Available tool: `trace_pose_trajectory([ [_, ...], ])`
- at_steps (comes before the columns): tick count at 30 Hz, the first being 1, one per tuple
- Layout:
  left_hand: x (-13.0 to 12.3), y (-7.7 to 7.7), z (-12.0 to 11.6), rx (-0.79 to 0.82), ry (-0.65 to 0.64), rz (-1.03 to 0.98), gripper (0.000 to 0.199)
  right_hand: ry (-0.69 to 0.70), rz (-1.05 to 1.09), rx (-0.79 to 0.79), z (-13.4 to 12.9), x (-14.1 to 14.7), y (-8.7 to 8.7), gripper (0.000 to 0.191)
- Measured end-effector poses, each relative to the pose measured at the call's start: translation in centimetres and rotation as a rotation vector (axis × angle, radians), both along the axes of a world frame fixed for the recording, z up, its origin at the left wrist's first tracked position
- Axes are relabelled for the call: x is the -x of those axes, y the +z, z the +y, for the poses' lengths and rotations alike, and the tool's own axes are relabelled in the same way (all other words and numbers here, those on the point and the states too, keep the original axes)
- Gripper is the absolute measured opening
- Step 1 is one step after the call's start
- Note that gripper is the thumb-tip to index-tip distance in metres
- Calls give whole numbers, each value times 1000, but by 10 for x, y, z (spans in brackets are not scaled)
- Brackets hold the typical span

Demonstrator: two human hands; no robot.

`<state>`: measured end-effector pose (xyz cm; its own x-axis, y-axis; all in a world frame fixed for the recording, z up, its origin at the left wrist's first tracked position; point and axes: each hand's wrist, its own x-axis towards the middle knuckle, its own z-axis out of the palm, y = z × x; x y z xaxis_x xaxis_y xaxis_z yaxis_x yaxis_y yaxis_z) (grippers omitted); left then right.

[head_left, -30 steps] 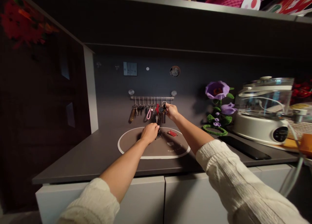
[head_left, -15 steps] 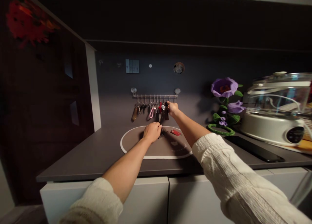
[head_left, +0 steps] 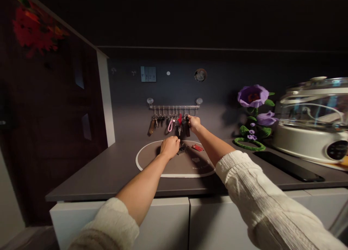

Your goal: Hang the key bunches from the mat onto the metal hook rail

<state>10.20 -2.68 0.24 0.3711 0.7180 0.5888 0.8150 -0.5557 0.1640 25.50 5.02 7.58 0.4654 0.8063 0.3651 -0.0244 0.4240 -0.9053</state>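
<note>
At frame centre, the right hand point(head_left: 194, 123) pinches a black key fob point(head_left: 187, 125) hanging from the rack point(head_left: 174, 107). The left hand point(head_left: 170, 147) rests clenched over keys point(head_left: 182, 148) on the counter point(head_left: 108, 170) mat point(head_left: 176, 166).

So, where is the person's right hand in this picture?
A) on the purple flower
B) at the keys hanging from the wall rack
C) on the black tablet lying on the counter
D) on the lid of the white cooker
B: the right hand is up at the hanging keys under the wall rack.
</note>
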Motion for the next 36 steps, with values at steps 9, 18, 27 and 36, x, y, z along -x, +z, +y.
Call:
trace_pose_trajectory([
  [9, 1, 0, 1, 15, -17, 5, 29, 47, 31, 36, -3, 1, -8, 11],
  [18, 4, -1, 2, 51, -80, -25, 20, -5, 37, 92, -34, -3, -22, 9],
  [27, 5, -5, 7, 108, -165, -17, 20, 117, -121, 104, -81, 1, -51, 8],
  [36, 4, -9, 13, 138, -149, -3, 24, -129, -903, 158, -84, -12, -78, 9],
])
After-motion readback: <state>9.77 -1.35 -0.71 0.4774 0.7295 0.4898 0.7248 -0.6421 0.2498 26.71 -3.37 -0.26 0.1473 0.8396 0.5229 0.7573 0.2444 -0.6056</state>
